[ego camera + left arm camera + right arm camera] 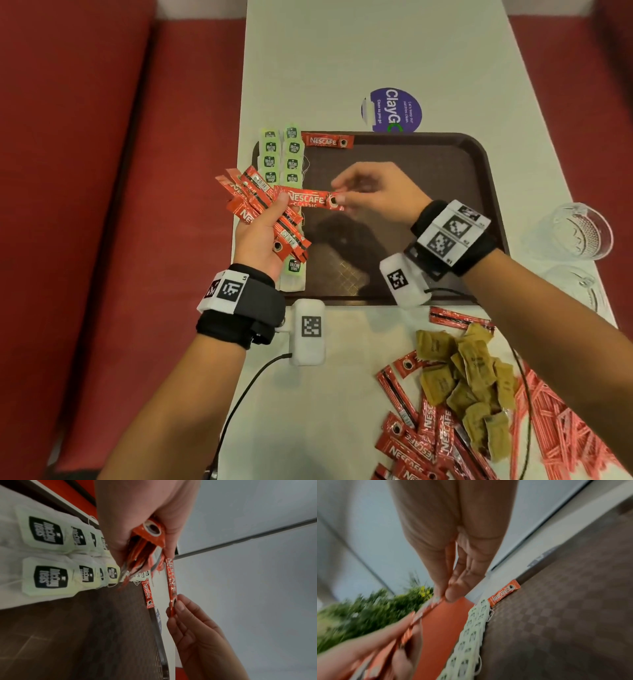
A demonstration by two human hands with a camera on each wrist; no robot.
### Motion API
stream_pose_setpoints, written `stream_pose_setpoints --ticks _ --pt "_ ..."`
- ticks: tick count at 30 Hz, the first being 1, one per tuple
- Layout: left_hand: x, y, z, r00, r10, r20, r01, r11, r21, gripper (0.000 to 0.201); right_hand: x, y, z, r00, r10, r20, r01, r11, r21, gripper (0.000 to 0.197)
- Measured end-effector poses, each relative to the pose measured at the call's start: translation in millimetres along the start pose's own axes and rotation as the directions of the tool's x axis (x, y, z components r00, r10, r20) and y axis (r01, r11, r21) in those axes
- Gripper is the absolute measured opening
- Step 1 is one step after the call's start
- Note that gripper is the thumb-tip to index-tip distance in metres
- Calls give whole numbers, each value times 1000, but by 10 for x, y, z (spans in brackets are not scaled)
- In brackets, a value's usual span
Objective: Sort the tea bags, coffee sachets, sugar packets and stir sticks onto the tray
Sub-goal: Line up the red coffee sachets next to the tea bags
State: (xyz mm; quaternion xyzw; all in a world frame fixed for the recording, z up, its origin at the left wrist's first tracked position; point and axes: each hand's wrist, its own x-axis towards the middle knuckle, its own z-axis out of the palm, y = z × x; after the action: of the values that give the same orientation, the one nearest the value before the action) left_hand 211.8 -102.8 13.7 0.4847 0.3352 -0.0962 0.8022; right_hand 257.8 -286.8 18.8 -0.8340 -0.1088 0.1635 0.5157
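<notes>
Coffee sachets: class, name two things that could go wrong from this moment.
1. The left hand grips a loose fan of sachets; as the right hand pulls one sachet out, others might slip.
2. That fan hangs over the tea bags on the tray, so fallen sachets could disturb the rows.

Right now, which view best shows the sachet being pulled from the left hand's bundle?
Head view: the sachet lies flat, label readable. Left wrist shows it edge-on; right wrist shows only a blur.
</notes>
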Motion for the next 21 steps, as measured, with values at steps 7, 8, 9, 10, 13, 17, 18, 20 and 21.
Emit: stream_pose_setpoints --ticks 7,8,9,10,13,17,18,20,21 --pt "62 6 -103 999 -24 -46 25 1000 10 42 475 304 -346 907 300 -295 -289 954 80 21" --pt "69 6 -121 998 -22 -50 22 1000 10 41 565 363 -374 885 330 -328 -329 942 61 21" --pt "74 5 -137 999 -19 -48 19 1000 10 40 651 410 -387 867 354 -351 -364 931 38 22" --pt "78 3 -152 999 -21 -40 22 1000 14 40 730 453 -391 853 365 -373 -388 922 15 21" --pt "95 -2 -194 999 -39 -25 40 999 23 41 930 526 -349 833 366 -416 -416 909 -33 18" --pt "117 15 -223 999 -35 -25 35 999 -2 37 1107 528 -261 812 381 -442 -427 904 -5 29" --pt "119 21 -224 999 -32 -26 31 999 -9 37 1137 531 -243 807 381 -451 -422 906 9 33" --pt "119 27 -222 999 -23 -26 23 1000 -18 37 1177 527 -201 811 365 -457 -405 914 12 40" --pt "123 23 -225 999 -22 -27 22 1000 -19 36 1192 532 -180 814 353 -462 -396 918 5 42"
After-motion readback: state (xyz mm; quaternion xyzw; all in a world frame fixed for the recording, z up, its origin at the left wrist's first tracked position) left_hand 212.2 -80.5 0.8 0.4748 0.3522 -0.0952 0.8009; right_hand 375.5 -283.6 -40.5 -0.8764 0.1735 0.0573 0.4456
